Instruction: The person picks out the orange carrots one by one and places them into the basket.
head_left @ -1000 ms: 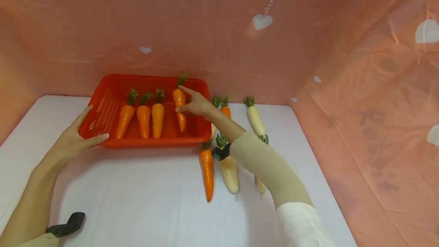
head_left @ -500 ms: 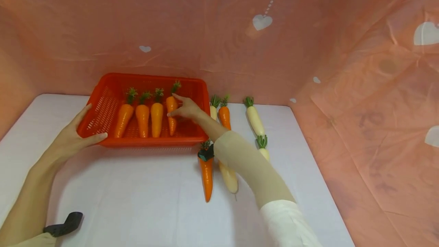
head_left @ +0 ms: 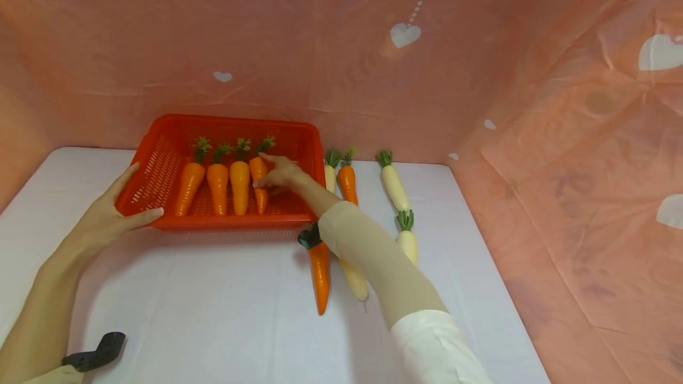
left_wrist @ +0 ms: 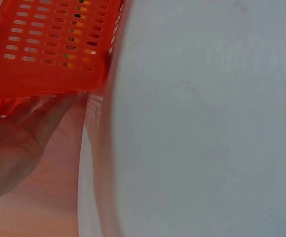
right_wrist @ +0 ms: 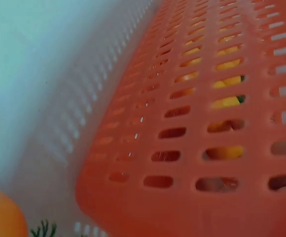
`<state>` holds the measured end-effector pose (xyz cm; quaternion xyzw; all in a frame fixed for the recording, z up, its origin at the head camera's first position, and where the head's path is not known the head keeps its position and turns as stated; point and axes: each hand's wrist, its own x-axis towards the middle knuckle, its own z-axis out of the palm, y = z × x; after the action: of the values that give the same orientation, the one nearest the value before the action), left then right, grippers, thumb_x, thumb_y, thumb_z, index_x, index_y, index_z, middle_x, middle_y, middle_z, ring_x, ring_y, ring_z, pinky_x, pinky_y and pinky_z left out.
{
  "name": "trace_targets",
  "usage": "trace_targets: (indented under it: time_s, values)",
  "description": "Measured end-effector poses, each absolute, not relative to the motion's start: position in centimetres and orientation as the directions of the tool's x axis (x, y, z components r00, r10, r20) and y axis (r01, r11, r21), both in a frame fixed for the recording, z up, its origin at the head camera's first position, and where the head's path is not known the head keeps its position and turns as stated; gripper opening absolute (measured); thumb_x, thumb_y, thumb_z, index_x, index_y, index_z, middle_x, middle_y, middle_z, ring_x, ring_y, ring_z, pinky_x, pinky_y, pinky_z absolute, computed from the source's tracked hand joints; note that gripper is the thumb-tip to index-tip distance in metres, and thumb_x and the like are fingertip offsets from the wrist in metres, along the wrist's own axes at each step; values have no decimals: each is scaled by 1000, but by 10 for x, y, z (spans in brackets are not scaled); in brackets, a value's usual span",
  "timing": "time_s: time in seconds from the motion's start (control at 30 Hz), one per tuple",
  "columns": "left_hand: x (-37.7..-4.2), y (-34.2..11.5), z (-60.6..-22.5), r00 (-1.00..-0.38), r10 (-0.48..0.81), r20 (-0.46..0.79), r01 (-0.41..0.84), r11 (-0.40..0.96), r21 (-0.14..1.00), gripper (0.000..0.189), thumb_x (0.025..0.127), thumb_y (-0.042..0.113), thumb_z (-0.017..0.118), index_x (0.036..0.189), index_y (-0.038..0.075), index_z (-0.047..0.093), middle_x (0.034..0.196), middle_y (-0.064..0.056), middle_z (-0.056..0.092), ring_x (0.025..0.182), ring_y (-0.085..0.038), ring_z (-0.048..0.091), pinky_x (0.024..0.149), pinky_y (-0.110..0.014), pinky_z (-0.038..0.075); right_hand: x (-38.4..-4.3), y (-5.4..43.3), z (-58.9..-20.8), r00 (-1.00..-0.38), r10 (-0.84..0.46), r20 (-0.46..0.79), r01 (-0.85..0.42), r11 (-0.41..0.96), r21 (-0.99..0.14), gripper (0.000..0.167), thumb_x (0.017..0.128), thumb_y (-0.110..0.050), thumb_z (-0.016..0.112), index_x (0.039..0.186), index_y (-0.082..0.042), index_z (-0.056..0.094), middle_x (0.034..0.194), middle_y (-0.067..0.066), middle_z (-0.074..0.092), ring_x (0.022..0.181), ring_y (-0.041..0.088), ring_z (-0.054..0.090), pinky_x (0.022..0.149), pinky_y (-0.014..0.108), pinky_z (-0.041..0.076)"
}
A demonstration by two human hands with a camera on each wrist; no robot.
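Observation:
In the head view, a red plastic basket with slotted walls stands at the back left of the table. My left hand grips its left end, thumb on the front rim; the left wrist view shows the fingers under the rim of the slotted wall. Inside the basket, my right hand pinches an orange carrot with a green top, between thumb and fingers. To its left lie a yellow-orange carrot and two orange carrots, all tops to the back. The basket's wall hides the right hand in the right wrist view.
Right of the basket lie an orange carrot and several white radishes, such as a long one at the back and one before it. Another carrot lies in front, partly under the right forearm. Pink cloth walls enclose the table.
My right hand has moved left inside the basket with the carrot, lowering it beside the yellow-orange one. The left hand keeps its grip on the basket's left end.

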<state>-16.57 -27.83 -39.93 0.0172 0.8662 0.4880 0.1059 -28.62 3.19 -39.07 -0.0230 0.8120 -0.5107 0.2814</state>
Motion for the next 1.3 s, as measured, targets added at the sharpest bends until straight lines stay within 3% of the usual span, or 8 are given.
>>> trace_targets:
  time_s: [0.1,0.23,0.33,0.47,0.57,0.73,0.93,1.3]
  values:
    - [-165,-278,-399,-977,141,-158,-64,516,854,100,95,34,65,157,36,-14,163,-24,-7,141,-57,7,102,-80,17,-285,32,-390,-835,-344,-429,238,478,-845,84,88,1,72,157,-24,31,121,17,61,79,23,66,84,43,58]
    - [-164,-278,-399,-978,149,-148,-50,515,856,100,95,32,65,157,33,-14,163,-25,-6,140,-58,7,102,-80,16,-283,34,-388,-856,-343,-386,182,499,-847,88,86,7,71,158,-22,29,150,17,43,84,24,65,86,42,58]
    - [-164,-279,-400,-979,151,-140,-43,516,856,100,95,32,65,158,31,-13,163,-26,-5,140,-57,8,102,-80,17,-281,38,-385,-879,-340,-335,154,462,-873,86,86,9,70,157,-19,31,149,20,45,91,31,65,87,45,56]
    - [-163,-280,-401,-979,153,-137,-39,517,855,100,95,32,65,158,31,-13,163,-26,-4,139,-57,9,102,-80,17,-276,48,-379,-890,-365,-275,158,320,-934,76,89,8,67,155,-13,36,137,27,53,105,40,64,92,51,53]
    - [-163,-280,-401,-978,149,-144,-47,515,856,99,96,33,65,157,33,-13,163,-26,-5,140,-57,9,103,-79,17,-274,58,-372,-889,-404,-214,121,244,-962,69,91,4,67,152,-8,40,139,27,50,112,40,62,95,51,51]
    - [-164,-280,-399,-978,140,-154,-61,514,856,99,95,35,65,156,38,-13,163,-24,-2,140,-55,11,103,-79,19,-270,82,-360,-888,-449,-93,-16,233,-972,62,92,-4,69,149,-6,43,143,22,48,113,36,64,97,45,52]
    - [-165,-280,-399,-979,156,-134,-33,523,852,99,96,33,64,158,32,-13,163,-24,-3,139,-56,11,102,-79,18,-267,111,-350,-907,-420,-15,-86,221,-971,58,93,-6,69,147,-10,48,145,20,48,117,26,62,95,38,54]
    - [-165,-280,-399,-976,158,-151,-45,531,846,99,96,34,64,157,33,-14,164,-23,-6,138,-57,10,99,-81,20,-264,163,-360,-930,-363,54,-134,198,-971,57,93,-2,66,146,-4,46,143,20,49,122,34,58,95,39,54]
